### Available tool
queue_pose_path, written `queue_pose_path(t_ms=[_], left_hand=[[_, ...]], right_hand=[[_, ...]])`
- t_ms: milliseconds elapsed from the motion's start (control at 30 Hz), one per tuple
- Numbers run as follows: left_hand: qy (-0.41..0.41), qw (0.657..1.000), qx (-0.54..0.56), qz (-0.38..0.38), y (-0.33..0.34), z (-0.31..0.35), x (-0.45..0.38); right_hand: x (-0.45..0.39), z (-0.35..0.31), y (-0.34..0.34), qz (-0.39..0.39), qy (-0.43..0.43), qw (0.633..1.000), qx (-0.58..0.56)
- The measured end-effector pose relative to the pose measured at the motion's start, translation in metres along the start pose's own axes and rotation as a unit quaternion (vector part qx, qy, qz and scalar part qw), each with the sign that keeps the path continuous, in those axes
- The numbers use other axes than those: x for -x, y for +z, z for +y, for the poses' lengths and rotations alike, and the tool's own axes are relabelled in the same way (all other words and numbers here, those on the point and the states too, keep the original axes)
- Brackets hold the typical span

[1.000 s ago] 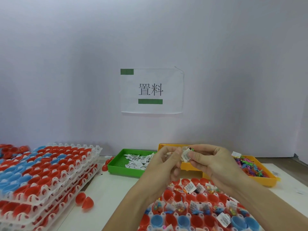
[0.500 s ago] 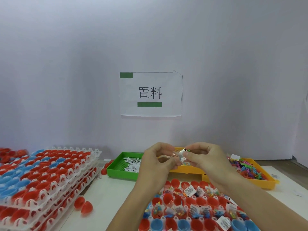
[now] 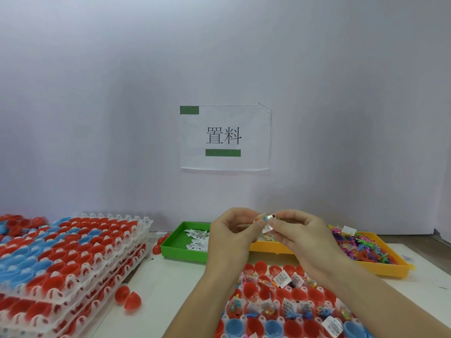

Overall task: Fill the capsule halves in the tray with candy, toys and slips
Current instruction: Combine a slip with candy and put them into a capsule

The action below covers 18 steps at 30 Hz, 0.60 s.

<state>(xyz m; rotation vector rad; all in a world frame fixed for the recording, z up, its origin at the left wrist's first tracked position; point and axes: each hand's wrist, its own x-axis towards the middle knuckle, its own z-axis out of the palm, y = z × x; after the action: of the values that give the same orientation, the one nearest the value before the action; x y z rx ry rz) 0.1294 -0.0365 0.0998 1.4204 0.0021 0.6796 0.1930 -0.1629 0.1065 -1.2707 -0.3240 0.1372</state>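
The capsule tray (image 3: 288, 311) lies nearest; above its far edge, left hand (image 3: 234, 236) and right hand (image 3: 301, 236) pinch a small packet (image 3: 267, 222) between curled fingertips. It looks light, thin and crinkly, probably slippery, so best gripped by its edges

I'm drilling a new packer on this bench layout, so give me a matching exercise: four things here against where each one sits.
Things:
1. green tray
2. yellow tray
3. stacked capsule trays
4. paper sign

Places:
A. on the wall
B. far left of the table
C. right, holding colourful toys
D. centre, holding white slips

Pairs: 1-D, 2-C, 3-B, 4-A
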Motion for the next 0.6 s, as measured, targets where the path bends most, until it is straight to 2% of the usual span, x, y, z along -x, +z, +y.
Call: queue_pose_path(t_ms=[300,600], left_hand=[[-0.046,0.996,0.073,-0.023,-0.0010,-0.0026,-0.0012],[-0.067,0.993,0.093,-0.022,-0.0018,-0.0045,-0.0015]], right_hand=[[-0.0004,0.0040,0.0065,-0.040,0.062,0.990,-0.119],[0.0018,0.0017,0.0053,-0.091,0.090,0.981,-0.144]])
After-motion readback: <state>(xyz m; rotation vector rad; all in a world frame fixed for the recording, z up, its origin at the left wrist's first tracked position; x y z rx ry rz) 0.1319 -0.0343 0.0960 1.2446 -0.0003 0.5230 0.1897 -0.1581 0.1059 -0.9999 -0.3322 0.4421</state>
